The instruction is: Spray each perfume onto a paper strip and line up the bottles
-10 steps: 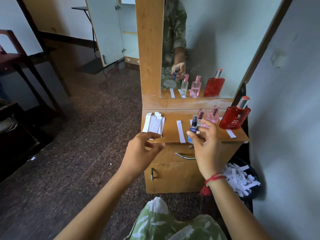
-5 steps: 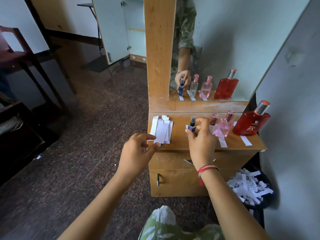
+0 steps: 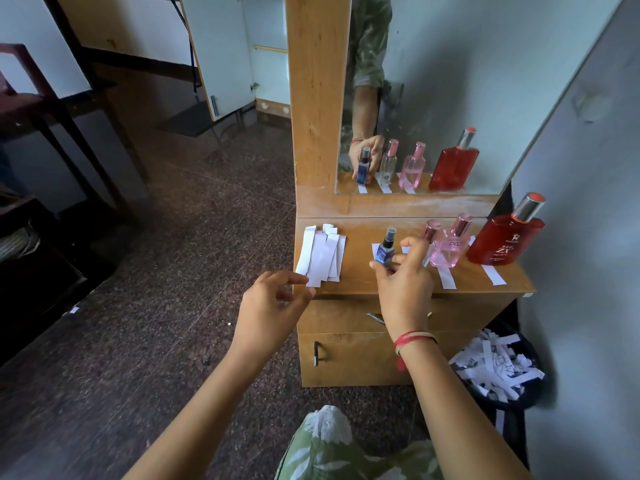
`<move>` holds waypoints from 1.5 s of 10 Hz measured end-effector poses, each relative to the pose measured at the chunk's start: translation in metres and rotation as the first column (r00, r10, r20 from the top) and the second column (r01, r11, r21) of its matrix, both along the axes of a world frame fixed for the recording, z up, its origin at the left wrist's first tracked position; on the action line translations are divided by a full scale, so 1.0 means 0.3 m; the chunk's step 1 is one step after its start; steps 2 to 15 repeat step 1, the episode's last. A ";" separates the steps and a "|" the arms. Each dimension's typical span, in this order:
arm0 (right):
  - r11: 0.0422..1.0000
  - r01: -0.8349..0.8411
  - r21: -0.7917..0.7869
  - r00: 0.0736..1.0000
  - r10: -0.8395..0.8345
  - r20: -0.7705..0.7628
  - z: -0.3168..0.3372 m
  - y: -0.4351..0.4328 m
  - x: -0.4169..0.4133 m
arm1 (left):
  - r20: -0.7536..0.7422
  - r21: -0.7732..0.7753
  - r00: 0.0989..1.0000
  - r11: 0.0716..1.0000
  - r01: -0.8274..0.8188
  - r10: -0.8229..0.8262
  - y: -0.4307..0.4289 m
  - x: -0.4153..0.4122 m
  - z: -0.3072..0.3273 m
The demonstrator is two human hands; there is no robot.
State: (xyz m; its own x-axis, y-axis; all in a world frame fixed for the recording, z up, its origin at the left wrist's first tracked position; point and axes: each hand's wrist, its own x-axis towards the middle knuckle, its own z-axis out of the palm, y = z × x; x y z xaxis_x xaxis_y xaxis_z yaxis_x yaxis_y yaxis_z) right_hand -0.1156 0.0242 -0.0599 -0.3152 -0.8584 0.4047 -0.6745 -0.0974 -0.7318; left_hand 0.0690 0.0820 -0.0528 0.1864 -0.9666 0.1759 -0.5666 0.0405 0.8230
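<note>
Currently the right hand [image 3: 403,289] pinches the small dark-blue spray bottle [image 3: 384,252] low; the left hand [image 3: 273,299] hovers loosely curled, empty. Released tilted, it could knock the slim clear pink-capped bottle [image 3: 431,231].

A wooden dresser [image 3: 349,362] with a mirror [image 3: 467,74] stands against a grey wall [image 3: 588,289] on a speckled dark floor [image 3: 145,341]; a dark chair [image 3: 38,105] stands at the left.

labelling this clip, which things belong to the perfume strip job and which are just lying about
Job: blue bottle in the right hand, pink-capped clear bottle, pink bottle, red bottle, stack of paper strips, laid strips.
Lying about: bin of paper scraps, mirror, dark wooden furniture.
</note>
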 end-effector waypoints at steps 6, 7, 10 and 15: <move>1.000 -0.016 0.020 1.000 0.016 0.021 -0.002 0.015 0.007 | -0.030 -0.001 0.999 1.000 -0.015 0.015 0.012 -0.001 0.004; 1.000 -0.016 0.020 1.000 0.016 0.021 -0.002 0.015 0.007 | -0.030 -0.001 0.999 1.000 -0.015 0.015 0.012 -0.001 0.004; 1.000 -0.016 0.020 1.000 0.016 0.021 -0.002 0.015 0.007 | -0.030 -0.001 0.999 1.000 -0.015 0.015 0.012 -0.001 0.004; 1.000 -0.016 0.020 1.000 0.016 0.021 -0.002 0.015 0.007 | -0.030 -0.001 0.999 1.000 -0.015 0.015 0.012 -0.001 0.004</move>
